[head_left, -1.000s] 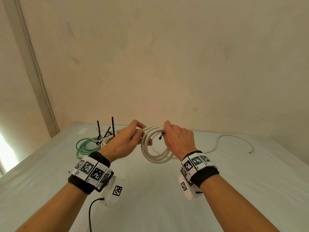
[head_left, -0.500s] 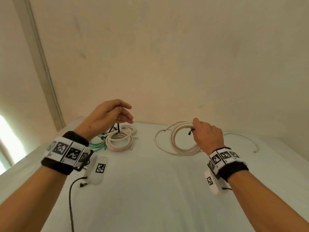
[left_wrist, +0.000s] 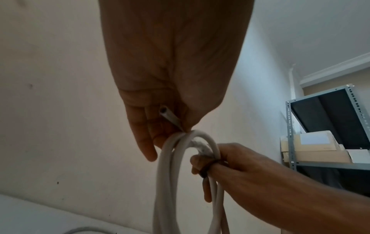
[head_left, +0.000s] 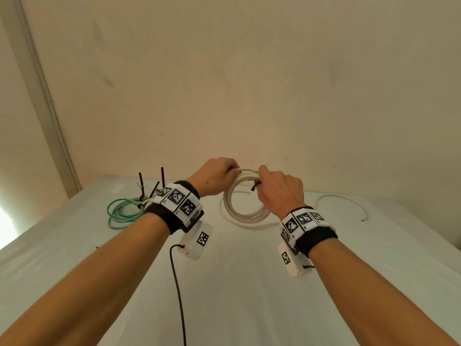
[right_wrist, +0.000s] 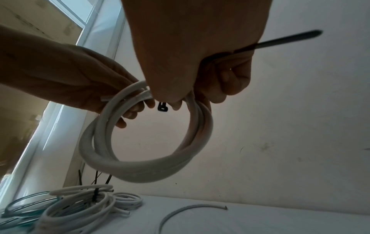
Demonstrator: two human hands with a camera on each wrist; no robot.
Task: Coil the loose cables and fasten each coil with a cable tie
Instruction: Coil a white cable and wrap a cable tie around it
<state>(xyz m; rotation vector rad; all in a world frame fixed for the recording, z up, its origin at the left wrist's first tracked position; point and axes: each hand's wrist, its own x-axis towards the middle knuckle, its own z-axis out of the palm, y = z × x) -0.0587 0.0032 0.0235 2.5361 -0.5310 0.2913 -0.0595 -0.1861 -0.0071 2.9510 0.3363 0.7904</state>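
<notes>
A thick white cable coil (head_left: 245, 215) hangs above the table, held at its top by both hands. My left hand (head_left: 232, 171) pinches the top strands, and a cut cable end (left_wrist: 165, 114) lies against its palm. My right hand (head_left: 260, 179) grips the coil just to the right, together with a black cable tie (right_wrist: 288, 39). The tie's tail sticks out past my knuckles. Its head (right_wrist: 162, 107) hangs inside the loop by my thumb. In the left wrist view the tie's band (left_wrist: 204, 168) crosses a right finger beside the coil.
At the back left of the white table (head_left: 249, 295) lie a green cable coil (head_left: 119, 211) and a white coil (right_wrist: 86, 201) bound with a black tie, with upright tie tails (head_left: 162, 176). A thin loose white cable (head_left: 349, 201) curves at the back right. A metal shelf (left_wrist: 320, 142) stands to the right.
My left hand has come back from the tied coils on the left and taken hold of the white coil's top. My right hand kept the coil and shifted it slightly left.
</notes>
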